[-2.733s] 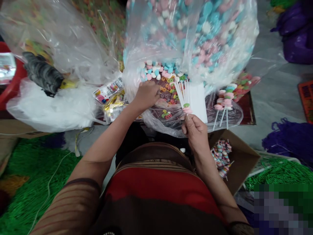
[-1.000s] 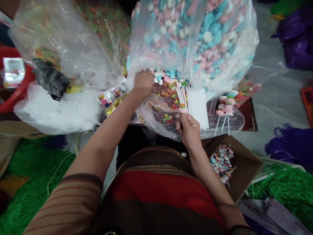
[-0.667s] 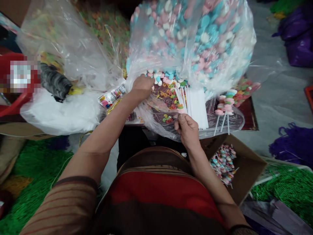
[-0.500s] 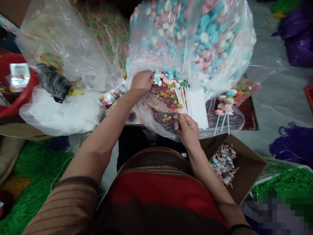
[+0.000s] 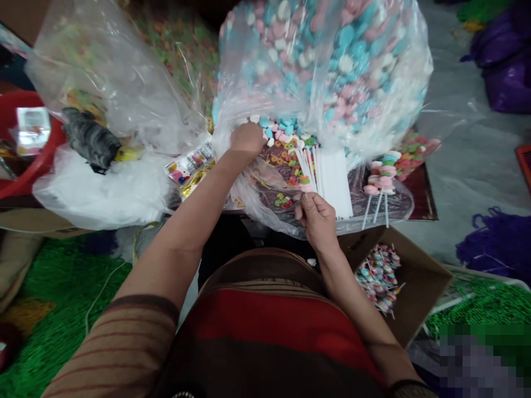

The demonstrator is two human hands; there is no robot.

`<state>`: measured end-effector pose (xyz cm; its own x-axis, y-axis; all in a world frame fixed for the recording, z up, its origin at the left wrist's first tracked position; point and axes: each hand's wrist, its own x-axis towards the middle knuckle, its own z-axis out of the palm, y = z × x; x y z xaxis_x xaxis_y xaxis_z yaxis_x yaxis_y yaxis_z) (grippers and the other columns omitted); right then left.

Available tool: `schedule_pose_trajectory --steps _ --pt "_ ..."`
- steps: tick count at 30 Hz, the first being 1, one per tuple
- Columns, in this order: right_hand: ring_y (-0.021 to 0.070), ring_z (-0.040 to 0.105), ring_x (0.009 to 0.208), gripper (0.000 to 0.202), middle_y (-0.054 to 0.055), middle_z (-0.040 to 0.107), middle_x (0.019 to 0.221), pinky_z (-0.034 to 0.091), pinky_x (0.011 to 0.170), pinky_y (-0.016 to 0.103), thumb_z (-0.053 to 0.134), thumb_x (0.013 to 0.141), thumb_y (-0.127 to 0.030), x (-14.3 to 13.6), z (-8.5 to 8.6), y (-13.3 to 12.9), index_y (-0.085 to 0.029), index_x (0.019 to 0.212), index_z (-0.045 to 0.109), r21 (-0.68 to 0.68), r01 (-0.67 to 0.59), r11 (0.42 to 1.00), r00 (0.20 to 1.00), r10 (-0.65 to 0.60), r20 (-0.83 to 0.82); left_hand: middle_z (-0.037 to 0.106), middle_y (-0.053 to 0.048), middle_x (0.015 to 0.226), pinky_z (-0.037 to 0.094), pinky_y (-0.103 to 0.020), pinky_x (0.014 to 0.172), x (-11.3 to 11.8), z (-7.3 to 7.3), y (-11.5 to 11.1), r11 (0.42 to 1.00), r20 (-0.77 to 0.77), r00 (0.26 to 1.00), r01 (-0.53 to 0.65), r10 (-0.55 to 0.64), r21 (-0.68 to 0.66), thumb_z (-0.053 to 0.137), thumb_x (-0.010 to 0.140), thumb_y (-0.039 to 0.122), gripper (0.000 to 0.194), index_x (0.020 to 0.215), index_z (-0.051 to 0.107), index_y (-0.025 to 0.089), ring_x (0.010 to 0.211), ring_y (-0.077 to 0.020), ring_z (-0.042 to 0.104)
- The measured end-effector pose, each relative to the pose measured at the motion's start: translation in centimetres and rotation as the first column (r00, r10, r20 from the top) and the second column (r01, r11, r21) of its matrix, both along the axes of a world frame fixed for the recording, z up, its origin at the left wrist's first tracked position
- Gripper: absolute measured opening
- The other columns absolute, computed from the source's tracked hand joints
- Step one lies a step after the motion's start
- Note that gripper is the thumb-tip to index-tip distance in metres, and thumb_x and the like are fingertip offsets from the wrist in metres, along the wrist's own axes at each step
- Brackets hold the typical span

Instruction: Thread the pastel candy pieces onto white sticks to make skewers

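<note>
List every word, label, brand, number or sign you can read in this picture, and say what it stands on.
None can be read.
Printed colourful packet beside the left hand: print too small and blurred.
Small clear-wrapped white box on the red plastic tub: label blurred.
White sticks by the right hand: no print visible.

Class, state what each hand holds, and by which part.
The right hand pinches white sticks at their lower ends. The left hand reaches among candies; its grip is hidden.
</note>
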<state>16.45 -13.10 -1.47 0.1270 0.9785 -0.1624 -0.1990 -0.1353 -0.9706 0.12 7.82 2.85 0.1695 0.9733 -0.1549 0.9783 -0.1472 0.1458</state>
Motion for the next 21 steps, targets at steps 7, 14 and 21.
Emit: schedule_pose_trajectory --steps 7,14,21 --pt "0.0070 0.033 0.045 0.050 -0.007 0.051 0.055 0.025 0.044 0.021 0.066 0.090 -0.069 -0.1 0.3 0.0 -0.020 0.087 0.066 -0.003 -0.022 1.000 0.999 0.022 0.027 0.074 -0.013 0.109 0.054 -0.040 0.096 -1.2 -1.4 -1.5 0.996 0.330 0.943 0.023 -0.049 0.082 0.068 0.078 0.016 0.035 0.112 0.072 0.019 0.107 -0.0295 0.067" --pt "0.0070 0.036 0.048 0.039 -0.003 0.061 0.070 0.026 0.044 0.022 0.076 0.085 -0.058 0.0 2.9 1.6 -0.022 0.097 0.069 0.032 0.079 0.996 0.996 -0.080 0.039 0.074 -0.003 0.099 0.055 -0.028 0.075 -1.5 -1.8 -6.9 0.988 0.944 0.325 0.116 0.060 -0.102 0.075 0.084 0.037 0.040 0.121 0.066 0.025 0.088 -0.0166 0.070" --pt "0.0124 0.053 0.064 0.041 0.001 0.063 0.082 0.035 0.048 0.024 0.074 0.086 -0.064 -0.9 4.3 3.7 -0.025 0.100 0.070 0.124 0.055 0.991 0.992 -0.068 0.104 0.079 -0.005 0.110 0.057 -0.033 0.087 0.1 -1.3 -11.6 0.957 0.990 0.070 0.257 0.124 -0.138 0.082 0.075 0.068 0.056 0.110 0.075 0.024 0.101 -0.0194 0.073"
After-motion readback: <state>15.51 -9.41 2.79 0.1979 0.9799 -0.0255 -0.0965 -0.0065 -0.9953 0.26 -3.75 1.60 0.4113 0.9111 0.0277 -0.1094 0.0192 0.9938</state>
